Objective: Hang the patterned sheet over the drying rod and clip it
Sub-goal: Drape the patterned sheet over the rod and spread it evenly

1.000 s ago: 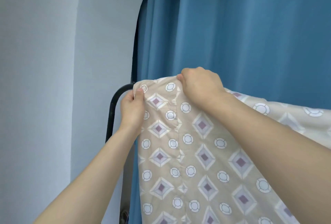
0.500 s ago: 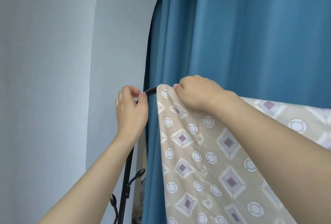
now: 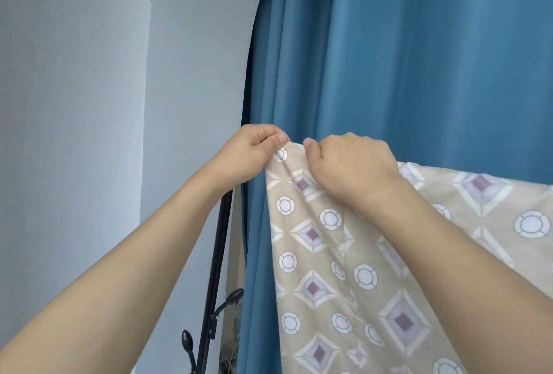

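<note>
Left hand (image 3: 250, 153) pinching the sheet's top left corner, right hand (image 3: 348, 168) gripping the top edge just beside it. Patterned sheet (image 3: 338, 254) draped high, hanging down in front of the blue curtain (image 3: 419, 59). Black rack post (image 3: 217, 257) below the left wrist, bare wall (image 3: 89, 104) open to the left.

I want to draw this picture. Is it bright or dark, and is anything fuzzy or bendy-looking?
Head view: soft, even light, no glare, only faint shadows in the folds of the blue curtain. The patterned sheet and both hands look sharp. The wide lens makes the forearms look huge near the bottom edge.
</note>
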The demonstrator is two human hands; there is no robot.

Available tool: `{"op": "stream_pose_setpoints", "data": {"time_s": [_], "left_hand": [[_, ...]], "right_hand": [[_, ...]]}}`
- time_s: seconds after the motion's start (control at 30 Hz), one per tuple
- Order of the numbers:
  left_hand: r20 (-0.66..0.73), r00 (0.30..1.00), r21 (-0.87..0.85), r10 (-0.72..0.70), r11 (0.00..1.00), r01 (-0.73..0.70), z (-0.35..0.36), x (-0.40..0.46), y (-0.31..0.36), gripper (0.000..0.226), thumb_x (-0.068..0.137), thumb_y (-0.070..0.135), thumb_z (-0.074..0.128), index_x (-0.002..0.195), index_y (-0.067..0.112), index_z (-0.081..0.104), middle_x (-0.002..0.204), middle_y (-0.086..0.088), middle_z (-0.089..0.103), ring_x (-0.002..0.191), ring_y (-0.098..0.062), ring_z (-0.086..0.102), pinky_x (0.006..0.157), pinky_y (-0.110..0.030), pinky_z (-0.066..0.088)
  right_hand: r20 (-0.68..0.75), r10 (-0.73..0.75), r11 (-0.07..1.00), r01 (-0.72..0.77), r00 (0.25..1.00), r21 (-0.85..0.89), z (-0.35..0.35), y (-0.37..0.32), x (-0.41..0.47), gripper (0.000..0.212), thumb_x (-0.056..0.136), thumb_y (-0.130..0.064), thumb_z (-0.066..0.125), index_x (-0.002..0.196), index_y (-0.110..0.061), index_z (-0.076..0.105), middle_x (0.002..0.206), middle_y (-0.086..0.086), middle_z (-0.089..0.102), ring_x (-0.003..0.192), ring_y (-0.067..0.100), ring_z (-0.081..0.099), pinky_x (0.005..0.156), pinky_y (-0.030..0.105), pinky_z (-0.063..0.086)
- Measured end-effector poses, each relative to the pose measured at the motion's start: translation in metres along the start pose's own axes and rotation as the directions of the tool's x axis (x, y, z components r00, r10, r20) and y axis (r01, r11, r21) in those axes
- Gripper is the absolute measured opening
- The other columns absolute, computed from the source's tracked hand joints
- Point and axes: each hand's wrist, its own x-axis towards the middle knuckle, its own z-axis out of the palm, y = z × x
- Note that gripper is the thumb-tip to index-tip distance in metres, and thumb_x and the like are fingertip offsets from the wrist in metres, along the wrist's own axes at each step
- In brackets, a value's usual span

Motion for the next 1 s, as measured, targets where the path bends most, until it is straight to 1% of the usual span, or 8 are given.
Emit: {"op": "stream_pose_setpoints", "data": {"time_s": [0.13,0.2,0.33,0.4,0.57,0.7,0.87,1.0], "left_hand": [[0.015,1.000,-0.012,0.008,1.000,-0.008,-0.001,0.008,-0.006,0.042,0.093,0.040,0.050,0.084,0.000,0.058,0.068,-0.007,0.048,0.062,-0.018,0.041,0.061,-0.031,0.034],[0.056,0.998,-0.042,0.010,0.999,-0.008,-0.002,0.013,-0.010,0.044,0.094,0.040,0.051,0.082,-0.003,0.051,0.063,-0.002,0.048,0.057,-0.016,0.042,0.057,-0.028,0.034],[0.215,0.976,-0.186,0.014,0.982,0.027,-0.008,0.017,-0.023,0.038,0.095,0.045,0.052,0.075,0.013,0.048,0.066,-0.001,0.047,0.058,-0.015,0.043,0.056,-0.025,0.039],[0.268,0.963,-0.222,0.031,0.975,0.030,-0.011,0.017,-0.028,0.036,0.101,0.041,0.049,0.074,0.018,0.046,0.063,0.005,0.044,0.055,-0.009,0.040,0.054,-0.018,0.036],[0.313,0.944,-0.294,0.108,0.956,-0.012,-0.017,0.016,-0.032,0.035,0.106,0.028,0.040,0.078,0.007,0.046,0.046,0.018,0.044,0.038,0.001,0.040,0.043,-0.007,0.030],[0.278,0.948,-0.282,0.155,0.957,-0.074,-0.021,0.019,-0.043,0.043,0.101,0.042,0.045,0.079,0.005,0.047,0.062,0.003,0.041,0.056,-0.018,0.030,0.049,-0.026,0.024],[0.281,0.945,-0.283,0.170,0.955,-0.087,-0.017,0.018,-0.040,0.041,0.097,0.047,0.047,0.075,0.013,0.044,0.061,0.005,0.040,0.059,-0.019,0.031,0.056,-0.033,0.031],[0.303,0.932,-0.267,0.201,0.956,-0.119,-0.012,0.019,-0.037,0.035,0.103,0.037,0.041,0.083,0.009,0.044,0.065,0.004,0.042,0.062,-0.016,0.038,0.059,-0.032,0.035]], "right_hand": [[-0.130,0.058,0.997,-0.065,0.990,-0.050,0.012,-0.008,0.001,0.050,0.102,-0.041,0.018,0.068,-0.018,0.048,0.060,-0.002,0.037,0.067,0.027,0.045,0.056,0.032,0.025],[-0.167,0.104,0.990,-0.117,0.980,-0.074,0.016,-0.009,0.002,0.052,0.101,-0.041,0.020,0.062,-0.018,0.045,0.058,-0.002,0.038,0.061,0.025,0.042,0.051,0.030,0.021],[-0.250,0.200,0.964,-0.236,0.948,-0.125,0.023,-0.013,0.001,0.056,0.099,-0.042,0.022,0.055,-0.017,0.045,0.054,0.000,0.041,0.053,0.024,0.037,0.049,0.026,0.019],[-0.296,0.251,0.940,-0.304,0.922,-0.152,0.027,-0.016,0.003,0.060,0.099,-0.044,0.023,0.052,-0.014,0.047,0.051,0.001,0.042,0.048,0.023,0.035,0.049,0.026,0.020],[-0.393,0.315,0.882,-0.420,0.864,-0.215,0.035,-0.028,0.006,0.062,0.098,-0.044,0.027,0.048,-0.010,0.043,0.045,0.003,0.039,0.045,0.027,0.036,0.048,0.025,0.016],[-0.405,0.343,0.862,-0.456,0.847,-0.223,0.034,-0.034,0.008,0.060,0.098,-0.041,0.030,0.047,-0.009,0.040,0.044,0.003,0.038,0.044,0.025,0.032,0.048,0.025,0.014],[-0.411,0.342,0.857,-0.460,0.845,-0.233,0.029,-0.031,0.003,0.060,0.098,-0.040,0.032,0.047,-0.008,0.038,0.043,0.003,0.037,0.044,0.026,0.032,0.048,0.025,0.016],[-0.296,0.358,0.887,-0.421,0.886,-0.189,0.018,-0.021,-0.001,0.062,0.099,-0.045,0.028,0.050,-0.009,0.038,0.048,0.004,0.043,0.049,0.025,0.037,0.052,0.031,0.026]]}}
